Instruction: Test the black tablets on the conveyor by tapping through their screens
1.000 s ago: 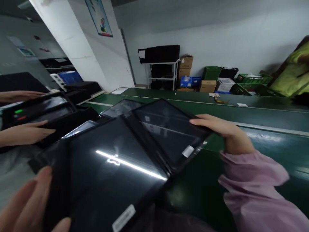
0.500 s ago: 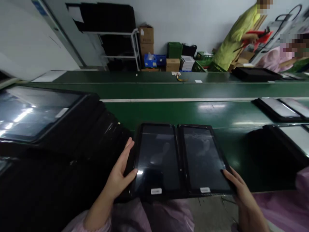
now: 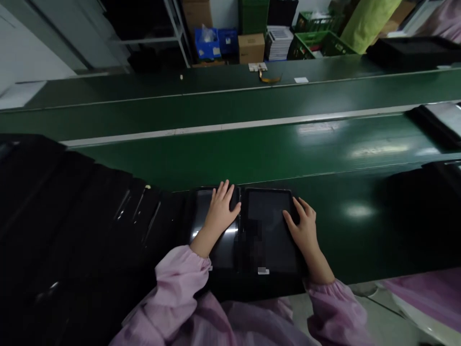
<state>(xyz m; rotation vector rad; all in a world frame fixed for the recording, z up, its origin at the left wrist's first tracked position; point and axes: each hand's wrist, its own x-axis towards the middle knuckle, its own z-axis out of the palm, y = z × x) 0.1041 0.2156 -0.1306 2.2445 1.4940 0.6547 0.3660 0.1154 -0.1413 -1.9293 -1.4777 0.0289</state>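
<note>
Two dark tablet-like screens lie side by side in a black tray [image 3: 248,283] at the near edge of the green bench. My left hand [image 3: 220,211] rests flat over the left screen [image 3: 225,250], fingers spread, hiding part of it. At the right screen [image 3: 268,221], my right hand [image 3: 304,228] lies along the right edge, thumb on the glass and fingers apart over the rim. A small white label [image 3: 263,271] sits at the bottom of the right screen. Both hands are open.
A tall stack of black trays [image 3: 82,216] rises close on my left. More black trays [image 3: 432,202] stand at the right. Across the green belt [image 3: 252,154], a flat cable piece [image 3: 268,77] lies on the far ledge. Behind are crates [image 3: 320,45] and a person in yellow [image 3: 370,24].
My hands have gone from holding the tray's two sides to lying on the screens. The tray now rests against the stack's side on the bench. My view has tipped downward.
</note>
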